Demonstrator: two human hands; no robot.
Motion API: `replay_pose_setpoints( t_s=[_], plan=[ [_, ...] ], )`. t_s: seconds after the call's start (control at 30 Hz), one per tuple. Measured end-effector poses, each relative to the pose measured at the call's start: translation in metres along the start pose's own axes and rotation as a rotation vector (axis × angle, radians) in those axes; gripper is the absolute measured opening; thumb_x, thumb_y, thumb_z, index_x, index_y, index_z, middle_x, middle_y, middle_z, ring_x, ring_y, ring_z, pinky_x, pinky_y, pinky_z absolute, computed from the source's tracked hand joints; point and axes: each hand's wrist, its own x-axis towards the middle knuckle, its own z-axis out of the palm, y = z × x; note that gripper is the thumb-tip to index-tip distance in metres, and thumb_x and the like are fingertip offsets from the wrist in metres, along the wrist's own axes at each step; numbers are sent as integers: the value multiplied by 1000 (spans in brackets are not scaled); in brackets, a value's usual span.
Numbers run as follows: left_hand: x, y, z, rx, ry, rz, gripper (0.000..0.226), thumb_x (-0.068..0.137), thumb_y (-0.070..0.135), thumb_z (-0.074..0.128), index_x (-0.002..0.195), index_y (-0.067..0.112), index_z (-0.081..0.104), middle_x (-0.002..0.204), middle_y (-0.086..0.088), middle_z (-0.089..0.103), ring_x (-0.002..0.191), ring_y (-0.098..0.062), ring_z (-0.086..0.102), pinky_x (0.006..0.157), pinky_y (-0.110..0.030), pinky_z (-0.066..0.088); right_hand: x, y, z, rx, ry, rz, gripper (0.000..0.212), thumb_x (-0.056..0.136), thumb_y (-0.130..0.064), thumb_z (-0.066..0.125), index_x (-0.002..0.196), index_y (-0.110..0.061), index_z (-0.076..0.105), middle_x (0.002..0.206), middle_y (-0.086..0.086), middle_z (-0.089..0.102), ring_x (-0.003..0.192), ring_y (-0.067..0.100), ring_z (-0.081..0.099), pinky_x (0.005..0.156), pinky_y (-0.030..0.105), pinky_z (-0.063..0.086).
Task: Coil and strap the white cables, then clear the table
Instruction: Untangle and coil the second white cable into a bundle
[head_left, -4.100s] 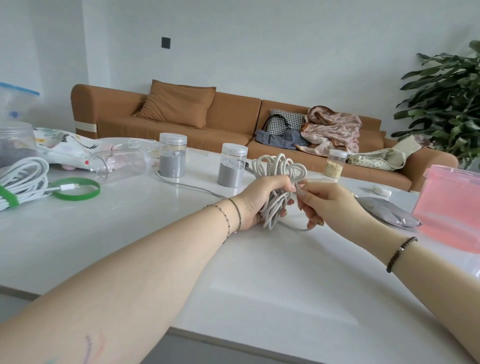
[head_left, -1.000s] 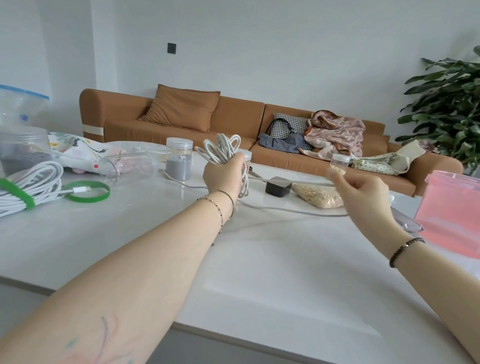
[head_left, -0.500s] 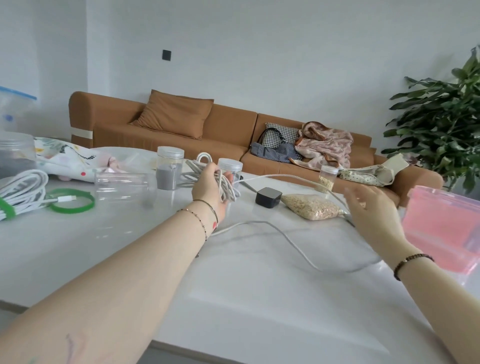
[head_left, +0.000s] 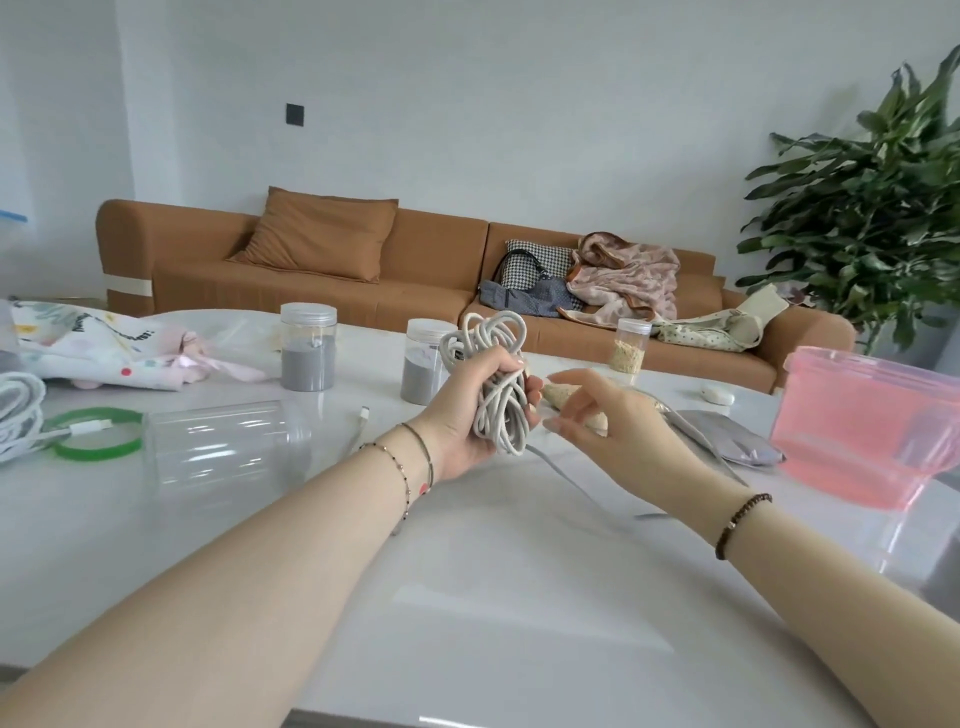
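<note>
My left hand (head_left: 460, 415) grips a bundle of coiled white cable (head_left: 491, 338) upright above the white table (head_left: 467, 582). Loops stick out above my fist and hang below it. The cable's loose tail (head_left: 563, 475) trails from the bundle's bottom across the table to the right. My right hand (head_left: 602, 415) hovers just right of the bundle with fingers spread, fingertips close to the loops and holding nothing I can see. A second white cable coil (head_left: 18, 415) lies at the far left edge, with a green strap ring (head_left: 98, 435) beside it.
A clear jar (head_left: 223, 444) lies on its side left of my left wrist. Two jars of grey powder (head_left: 308, 356) (head_left: 422, 371) and a small grain jar (head_left: 631, 347) stand behind. A pink tub (head_left: 872, 421), a grey pouch (head_left: 727, 436) and a patterned cloth (head_left: 88, 343) sit around.
My left hand has brought the bundle back toward the middle and turned it upright. My right hand has moved left from the far right up to the bundle.
</note>
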Motion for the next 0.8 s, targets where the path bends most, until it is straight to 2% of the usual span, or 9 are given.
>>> replay_pose_setpoints(
  t_s=[0.1,0.2,0.27,0.4,0.47,0.57,0.67,0.73,0.8],
  plan=[
    [-2,2,-1,-23,-13,-33,26,86,14,55,64,8,68,76,-10,60,69,-18,57,56,-24,51,2,0,2,-1,18,-1,20,87,-35,73,101,-22,71,95,-8,56,87,10,54,77,22,39],
    [0,-2,2,-2,-9,-22,20,90,12,53,75,8,66,81,-8,65,81,-18,64,63,-27,52,1,-1,1,19,25,-10,18,90,-31,70,90,-13,66,97,-5,58,86,14,55,78,25,40],
    [3,-5,4,90,11,-17,15,91,12,53,83,8,65,79,-7,67,78,-16,67,67,-29,54,1,-1,-4,25,-12,24,19,92,-32,68,86,-16,59,84,-5,63,79,16,58,74,34,47],
    [1,-8,2,250,33,-60,20,94,14,51,96,4,68,90,-11,70,74,-16,68,63,-26,58,1,-5,-12,-152,-23,9,35,87,-46,70,75,-19,52,67,-5,56,65,19,52,63,42,48],
    [0,-10,2,305,52,-69,20,94,15,51,94,4,68,97,-12,69,74,-19,63,63,-27,57,0,-8,-14,-331,6,2,45,83,-60,66,68,-22,47,63,-5,55,63,21,52,56,37,44],
    [0,-12,2,329,47,-95,18,96,18,49,94,6,63,98,-14,73,91,-28,67,74,-29,57,0,-10,-21,-527,32,41,57,79,-73,58,64,-19,47,60,-3,54,60,22,51,50,30,33],
    [-1,-11,3,363,44,-153,19,96,23,48,97,8,61,95,-14,74,90,-26,73,86,-30,51,-1,-5,-24,-579,33,3,48,89,-64,54,72,-18,56,67,-4,60,65,21,52,52,30,36],
    [-1,-10,2,360,68,-175,21,95,24,49,99,7,61,98,-18,74,77,-20,71,83,-29,50,-2,0,-26,-516,15,-30,29,97,-47,54,77,-25,55,74,-8,57,73,20,54,57,31,42],
    [-1,-9,2,338,85,-195,23,95,24,50,99,5,62,93,-18,73,68,-17,66,77,-27,51,-1,2,-29,-482,35,-71,20,99,-37,53,83,-27,60,78,-10,52,78,18,54,53,27,32]
  ],
)
